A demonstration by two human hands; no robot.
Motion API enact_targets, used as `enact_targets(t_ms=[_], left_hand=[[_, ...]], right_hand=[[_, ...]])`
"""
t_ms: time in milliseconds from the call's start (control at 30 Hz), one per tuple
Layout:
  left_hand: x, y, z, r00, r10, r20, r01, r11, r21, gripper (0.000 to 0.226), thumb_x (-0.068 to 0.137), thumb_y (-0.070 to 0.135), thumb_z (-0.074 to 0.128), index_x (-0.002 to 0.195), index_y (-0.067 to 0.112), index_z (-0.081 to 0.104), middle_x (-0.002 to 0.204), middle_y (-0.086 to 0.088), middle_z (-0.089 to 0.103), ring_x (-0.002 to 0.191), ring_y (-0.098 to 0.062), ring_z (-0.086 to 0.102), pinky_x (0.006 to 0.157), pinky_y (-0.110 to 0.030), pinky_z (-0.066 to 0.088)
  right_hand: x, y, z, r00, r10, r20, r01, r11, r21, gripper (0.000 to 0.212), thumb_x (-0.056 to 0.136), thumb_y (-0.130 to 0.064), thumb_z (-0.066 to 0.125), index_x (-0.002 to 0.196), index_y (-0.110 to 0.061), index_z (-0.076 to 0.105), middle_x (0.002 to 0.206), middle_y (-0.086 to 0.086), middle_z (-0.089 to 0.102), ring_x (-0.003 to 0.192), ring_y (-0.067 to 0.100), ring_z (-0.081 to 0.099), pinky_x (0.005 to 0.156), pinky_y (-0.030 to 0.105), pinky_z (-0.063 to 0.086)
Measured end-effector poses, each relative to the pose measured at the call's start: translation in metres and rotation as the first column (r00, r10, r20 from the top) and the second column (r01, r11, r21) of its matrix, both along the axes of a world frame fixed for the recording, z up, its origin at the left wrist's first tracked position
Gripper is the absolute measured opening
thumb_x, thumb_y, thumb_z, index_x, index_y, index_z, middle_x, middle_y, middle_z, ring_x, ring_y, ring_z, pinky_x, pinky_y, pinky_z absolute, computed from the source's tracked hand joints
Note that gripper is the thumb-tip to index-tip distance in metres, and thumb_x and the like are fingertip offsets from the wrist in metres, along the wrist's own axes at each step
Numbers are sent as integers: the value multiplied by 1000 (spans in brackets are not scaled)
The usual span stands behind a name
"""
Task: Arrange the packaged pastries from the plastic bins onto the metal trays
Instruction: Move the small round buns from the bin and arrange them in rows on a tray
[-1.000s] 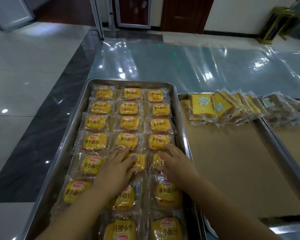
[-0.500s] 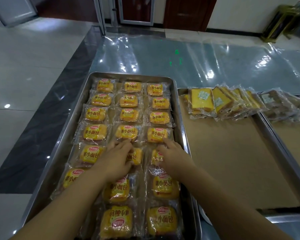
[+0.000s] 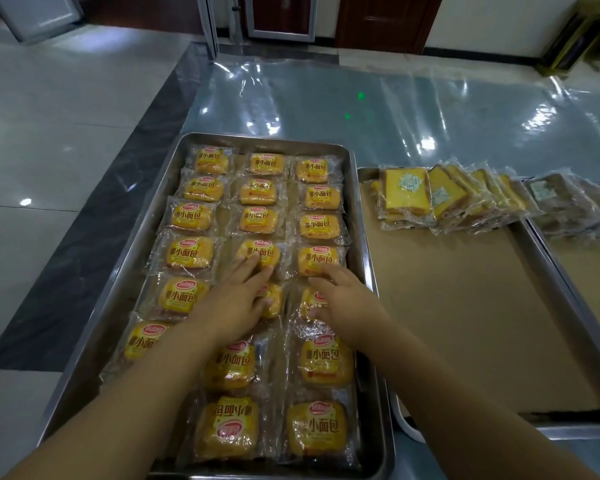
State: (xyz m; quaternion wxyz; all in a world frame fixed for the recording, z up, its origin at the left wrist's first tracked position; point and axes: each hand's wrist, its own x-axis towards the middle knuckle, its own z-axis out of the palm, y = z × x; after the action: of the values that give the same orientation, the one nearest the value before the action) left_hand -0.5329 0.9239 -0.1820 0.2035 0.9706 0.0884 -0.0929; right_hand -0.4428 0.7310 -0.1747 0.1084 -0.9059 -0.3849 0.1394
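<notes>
The left hand (image 3: pixel 234 303) and right hand (image 3: pixel 347 303) lie flat with fingers straight, each hiding most of one wrapped bun in the metal tray (image 3: pixel 142 237): the middle-column bun (image 3: pixel 274 303) and the bun (image 3: pixel 307 299) by the right rim. The forearms cover nearer packets.

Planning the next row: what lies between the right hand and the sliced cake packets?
Head view: the bun tray rim, then bare brown liner.
</notes>
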Motion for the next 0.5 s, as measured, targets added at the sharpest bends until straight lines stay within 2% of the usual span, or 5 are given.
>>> enact_targets(t_ms=[100, 167, 267, 367, 500], left_hand=[[-11, -6, 6, 993, 31, 116, -28, 999, -27, 51, 94, 40, 46, 142, 29, 33, 157, 6, 11, 143, -17, 6, 115, -39, 18], [-24, -9, 9, 986, 23, 164, -15, 998, -54, 45, 92, 40, 49, 136, 31, 42, 154, 8, 19, 142, -15, 13, 114, -39, 22], [-42, -9, 6, 987, -89, 135, 91, 996, -10, 51, 90, 45, 49, 138, 33, 38, 154, 12, 16, 142, -12, 5, 111, -32, 14], [-51, -4, 1, 988, -154, -12, 154, 987, 51, 64, 90, 55, 41, 146, 35, 17, 156, 14, 0, 142, -11, -5, 111, -32, 5], [-51, 0, 1, 982, -180, -51, 186, 971, 149, 67, 90, 60, 34, 147, 32, 13, 157, 10, 0, 143, -16, 0, 114, -35, 9]], right_hand=[[-15, -13, 6, 992, -48, 120, 28, 985, 167, 50, 85, -34, 65, 129, -13, 54, 139, 8, 45, 131, 27, 35, 105, 37, 32], [-27, -23, 7, 987, -70, 148, 39, 978, 206, 50, 81, -32, 68, 125, -11, 57, 132, 9, 51, 124, 28, 42, 101, 37, 36], [-45, -31, 1, 997, -37, 65, 32, 997, 70, 57, 87, -41, 59, 136, -15, 45, 144, 7, 36, 134, 23, 27, 107, 37, 31], [-55, -29, -3, 1000, -8, 26, 9, 1000, -15, 51, 94, -38, 47, 139, -16, 39, 152, 7, 20, 141, 22, 13, 111, 40, 29], [-59, -23, -5, 1000, -13, -17, 12, 999, -48, 53, 96, -32, 45, 144, -16, 31, 154, 6, 14, 142, 22, 6, 114, 42, 23]])
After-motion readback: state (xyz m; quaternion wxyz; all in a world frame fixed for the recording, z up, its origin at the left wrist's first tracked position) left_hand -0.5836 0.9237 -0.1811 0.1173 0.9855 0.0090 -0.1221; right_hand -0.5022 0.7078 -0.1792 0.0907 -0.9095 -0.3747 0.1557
